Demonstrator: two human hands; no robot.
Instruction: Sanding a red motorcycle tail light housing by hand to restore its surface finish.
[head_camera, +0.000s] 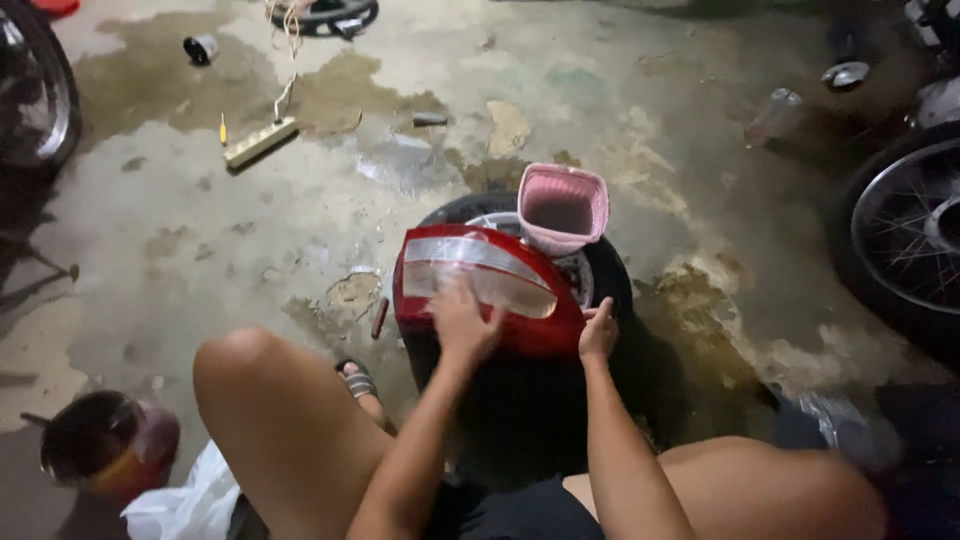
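Person seated low on stained concrete floor (200, 250), bare knees either side of the work.

Red plastic tail-light housing with clear-and-silver lens (487, 290) sits upright just ahead of the knees, leaning on a black rubber tyre with spoked rim (608, 272) lying flat on the floor.

Left hand (462, 322) lies spread over the lens face, fingers flat against it, pressing rather than gripping. Right hand (598, 335) curls around the housing's right-hand edge, thumb and fingers clasping the red plastic.

Pink square plastic basket with ribbed sides (564, 208) stands on the tyre just behind the housing, open mouth toward camera; nothing visible inside.

White crumpled plastic bag (185, 505) at lower left beside the left thigh; no label readable. Dark rounded helmet-like object (105, 440) near it. Cream power strip with cable (260, 142) on the floor farther out. Spoked wheel (905, 235) at right edge. Sandalled foot (360, 382) under the left knee.
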